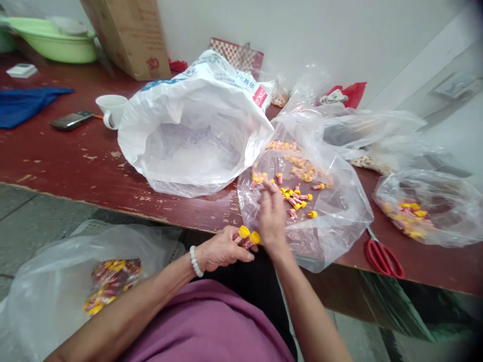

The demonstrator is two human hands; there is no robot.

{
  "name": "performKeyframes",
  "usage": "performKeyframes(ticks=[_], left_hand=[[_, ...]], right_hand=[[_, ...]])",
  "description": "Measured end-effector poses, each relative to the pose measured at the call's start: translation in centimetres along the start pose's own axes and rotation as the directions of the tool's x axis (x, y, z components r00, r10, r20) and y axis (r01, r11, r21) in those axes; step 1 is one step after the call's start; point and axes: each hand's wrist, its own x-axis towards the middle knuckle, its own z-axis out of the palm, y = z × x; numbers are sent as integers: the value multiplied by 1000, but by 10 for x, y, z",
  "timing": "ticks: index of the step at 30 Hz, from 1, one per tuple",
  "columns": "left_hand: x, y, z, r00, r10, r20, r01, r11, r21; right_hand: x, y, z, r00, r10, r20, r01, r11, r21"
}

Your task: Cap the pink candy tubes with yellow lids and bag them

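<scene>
My left hand (224, 247), with a bead bracelet on its wrist, is closed around small red-and-white tubes with yellow caps (245, 236); two caps show. Close by on the right, my right hand (272, 218) reaches over a clear plastic bag (328, 241), its fingers stretched out and slightly blurred. Just beyond its fingertips, more of the yellow-capped tubes (296, 198) lie scattered on the bag. Whether the fingertips touch any tube I cannot tell.
A large white sack (196, 176) gapes open on the red table (75, 166). Red-handled scissors (384, 259) and another bag of tubes (411, 216) lie right. A white cup (111, 108) and phone (71, 120) stand left. Below, a clear bag (49, 281) holds filled packets.
</scene>
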Motion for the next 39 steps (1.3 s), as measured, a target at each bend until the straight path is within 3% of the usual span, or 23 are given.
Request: performKeyframes(ticks=[3,8,10,12,14,17,19,25,32,35,39], left_hand=[[-5,-5,3,999,13,-53,-15,999,-52],[-17,-5,-10,993,-60,102,87,955,-285],[-21,-4,-16,986,-82,148,130,927,-353],[-22,-6,-20,982,-80,170,143,906,-397],[-21,-9,-21,984,-45,172,114,902,-415],[-18,-15,-18,991,1,137,58,901,-429],[-16,-17,-15,996,6,85,35,882,-470],[-17,-16,-5,993,-1,-117,-53,888,-457],[-17,-16,1,987,-3,-163,-63,913,-402],[-17,-17,2,988,-2,-155,-65,903,-424],[-22,-17,-4,994,-2,-107,-49,883,-467]], right_hand=[[-13,-7,23,979,-138,147,147,988,-48],[-8,-1,37,969,151,198,-190,962,197],[-4,1,33,968,168,188,-211,948,237],[-5,-2,24,971,120,209,-163,965,203],[-12,-7,12,950,24,310,-63,991,116],[-32,-10,-2,831,-153,535,195,981,-21],[-47,-6,-6,765,-220,605,347,932,-100],[-66,7,2,766,-274,582,472,853,-221],[-66,5,7,781,-330,530,497,842,-209],[-66,3,8,802,-297,518,453,868,-204],[-66,4,4,794,-216,568,298,953,-55]])
